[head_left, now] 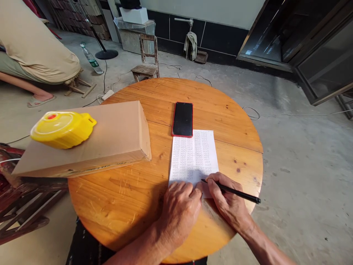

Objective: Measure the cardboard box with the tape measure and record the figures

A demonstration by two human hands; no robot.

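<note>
My right hand (230, 202) is closed around a black pen (241, 193). Its tip meets the lower part of a white sheet of paper (194, 158), which carries columns of small handwritten characters. My left hand (182, 209) rests with curled fingers on the sheet's lower left edge, just left of the pen tip. Some of the paper's bottom is hidden under both hands. A black-screened phone (183, 119) in a red case lies across the paper's top edge. All of these are on a round wooden table (234, 125).
At the table's left lies a cardboard box (116, 129), overhanging the edge, with a yellow plastic container (64, 129) on top. A small wooden chair (147, 59) stands beyond the table. Another person's leg (30, 88), a water bottle (92, 60) and cables occupy the floor at left.
</note>
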